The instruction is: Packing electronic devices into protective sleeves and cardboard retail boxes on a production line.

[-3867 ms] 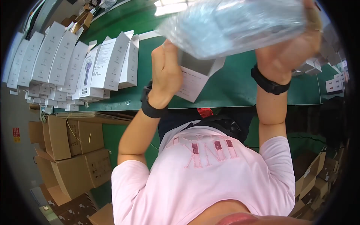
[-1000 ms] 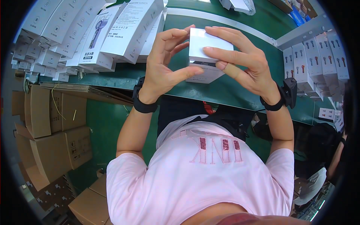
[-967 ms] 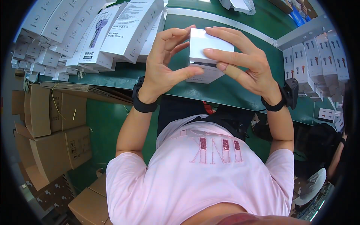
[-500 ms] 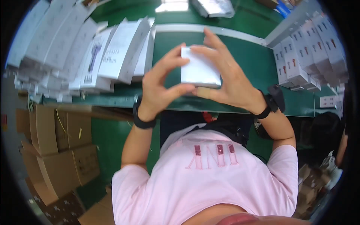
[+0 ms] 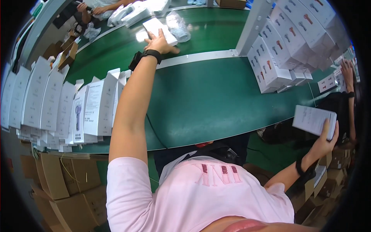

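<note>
My left hand (image 5: 160, 43) reaches far out over the green conveyor belt, fingers spread on a white box (image 5: 156, 26). Its thumb sticks out past the box's near end, and I see no firm grip. Just right of that box lies a clear plastic-wrapped item (image 5: 178, 27). Off to the right, beyond the worktable's front edge, my right hand (image 5: 326, 140) grips a white carton (image 5: 312, 119) with small print on its upper face. The thumb rests on top of the carton; the other fingers are partly hidden.
White cartons (image 5: 52, 100) stand in a row at left. Stacked printed boxes (image 5: 276, 58) rise at right beside a metal post (image 5: 253, 29). Other people's hands (image 5: 101, 9), (image 5: 347, 73) work at far left and far right. Brown cartons (image 5: 71, 178) sit below the table (image 5: 201, 104).
Both hands were around a white box over the table. They have parted: the left moved forward to the belt, the right moved right with a white carton. The view has shifted.
</note>
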### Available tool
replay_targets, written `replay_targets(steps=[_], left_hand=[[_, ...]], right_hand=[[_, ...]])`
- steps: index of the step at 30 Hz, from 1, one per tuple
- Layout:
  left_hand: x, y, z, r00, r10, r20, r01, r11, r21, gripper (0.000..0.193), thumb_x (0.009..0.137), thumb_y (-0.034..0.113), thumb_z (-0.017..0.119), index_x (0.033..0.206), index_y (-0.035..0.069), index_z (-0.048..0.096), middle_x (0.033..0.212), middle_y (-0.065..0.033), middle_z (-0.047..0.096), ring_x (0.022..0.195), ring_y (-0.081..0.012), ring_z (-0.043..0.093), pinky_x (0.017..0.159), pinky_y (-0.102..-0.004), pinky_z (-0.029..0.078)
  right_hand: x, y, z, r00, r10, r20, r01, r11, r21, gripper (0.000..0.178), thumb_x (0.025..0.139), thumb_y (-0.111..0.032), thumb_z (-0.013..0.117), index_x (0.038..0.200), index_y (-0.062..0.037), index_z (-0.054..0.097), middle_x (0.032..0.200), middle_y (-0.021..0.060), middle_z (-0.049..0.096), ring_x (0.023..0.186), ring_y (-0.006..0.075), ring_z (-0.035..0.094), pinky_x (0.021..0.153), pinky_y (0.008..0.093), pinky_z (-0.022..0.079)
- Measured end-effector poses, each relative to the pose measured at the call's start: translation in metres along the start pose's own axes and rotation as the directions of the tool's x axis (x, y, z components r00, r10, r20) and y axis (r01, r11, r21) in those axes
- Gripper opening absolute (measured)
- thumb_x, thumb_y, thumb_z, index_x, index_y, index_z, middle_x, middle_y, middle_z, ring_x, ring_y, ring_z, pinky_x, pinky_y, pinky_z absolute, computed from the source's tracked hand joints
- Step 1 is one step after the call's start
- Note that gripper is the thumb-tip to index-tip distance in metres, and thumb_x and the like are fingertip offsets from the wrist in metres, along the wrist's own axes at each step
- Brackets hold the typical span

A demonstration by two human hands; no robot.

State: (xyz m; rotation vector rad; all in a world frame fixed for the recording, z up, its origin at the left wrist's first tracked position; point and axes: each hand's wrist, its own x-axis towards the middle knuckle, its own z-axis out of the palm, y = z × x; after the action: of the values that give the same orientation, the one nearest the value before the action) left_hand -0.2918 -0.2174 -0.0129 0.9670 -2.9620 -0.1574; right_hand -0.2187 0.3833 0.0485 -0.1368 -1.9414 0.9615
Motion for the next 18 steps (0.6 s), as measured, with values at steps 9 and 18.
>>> replay_targets(steps=[9, 18], left_hand=[[0.038, -0.065, -0.089, 0.720, 0.342, -0.604, -0.296, 0.938, 0.180, 0.021, 0.084, 0.018, 0.064, 0.096, 0.002, 0.068, 0.092, -0.0204, 0.071, 0.079, -0.0378, 0.071, 0.073, -0.0445, 0.059], [-0.044, -0.046, -0.197, 0.869, 0.132, 0.477, 0.018, 0.955, -0.296, 0.039, 0.076, 0.015, 0.079, 0.103, -0.005, 0.058, 0.074, -0.0161, 0.067, 0.051, -0.0217, 0.068, 0.044, -0.0299, 0.056]], right_hand=[[0.093, 0.138, 0.139, 0.932, -0.259, 0.255, 0.302, 0.942, -0.145, 0.069, 0.086, -0.037, 0.076, 0.138, 0.0006, 0.052, 0.130, 0.0210, 0.057, 0.118, 0.0300, 0.056, 0.101, 0.0355, 0.042], [0.020, 0.004, 0.082, 0.757, -0.486, -0.437, 0.562, 0.825, 0.055, 0.043, 0.085, -0.009, 0.075, 0.120, 0.0092, 0.057, 0.110, 0.0195, 0.066, 0.097, 0.0280, 0.066, 0.092, 0.0397, 0.051]])
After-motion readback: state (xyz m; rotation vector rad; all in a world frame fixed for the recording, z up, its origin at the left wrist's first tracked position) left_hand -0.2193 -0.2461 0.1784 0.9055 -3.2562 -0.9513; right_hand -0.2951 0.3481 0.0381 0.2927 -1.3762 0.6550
